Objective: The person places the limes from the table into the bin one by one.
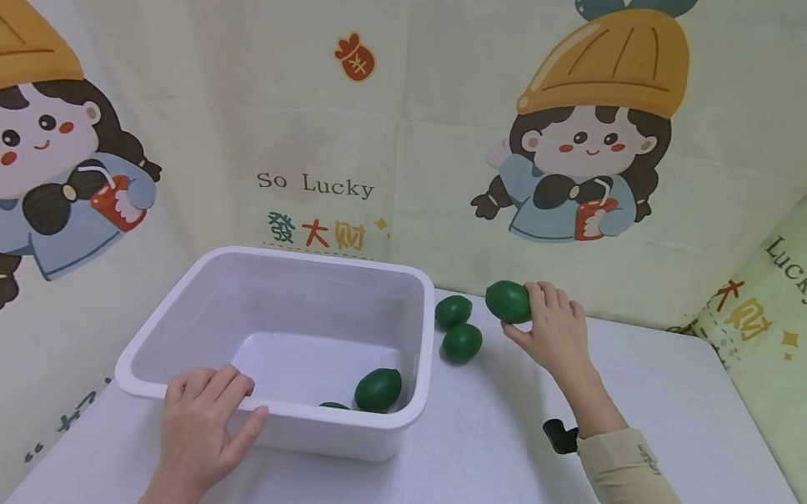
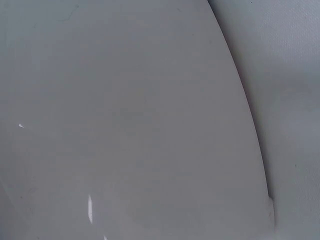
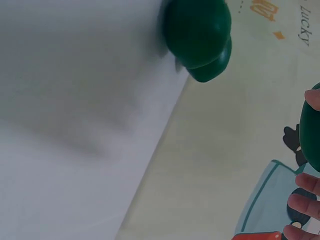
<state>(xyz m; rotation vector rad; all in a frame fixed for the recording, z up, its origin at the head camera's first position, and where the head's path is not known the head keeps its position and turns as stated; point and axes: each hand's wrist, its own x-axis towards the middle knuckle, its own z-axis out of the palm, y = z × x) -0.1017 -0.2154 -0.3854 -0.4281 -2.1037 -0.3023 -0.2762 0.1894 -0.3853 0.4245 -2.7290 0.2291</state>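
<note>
My right hand (image 1: 554, 329) pinches a green lime (image 1: 507, 301) between thumb and fingers, up above the back of the table. In the right wrist view part of that lime (image 3: 311, 135) shows at the right edge, with fingertips around it. Two more limes (image 1: 463, 343) lie close together on the table, just right of a white plastic tub (image 1: 426, 347). My left hand (image 1: 201, 425) grips the tub's front rim, fingers curled over it. Inside the tub at the right sits one lime (image 1: 378, 390); another (image 1: 335, 405) is mostly hidden behind the front rim.
The white table (image 1: 494, 499) ends at a patterned cloth backdrop (image 1: 435, 121) behind the tub. A small black piece (image 1: 560, 437) shows beside the right wrist. In the left wrist view the tub's smooth wall (image 2: 135, 125) fills most of the picture.
</note>
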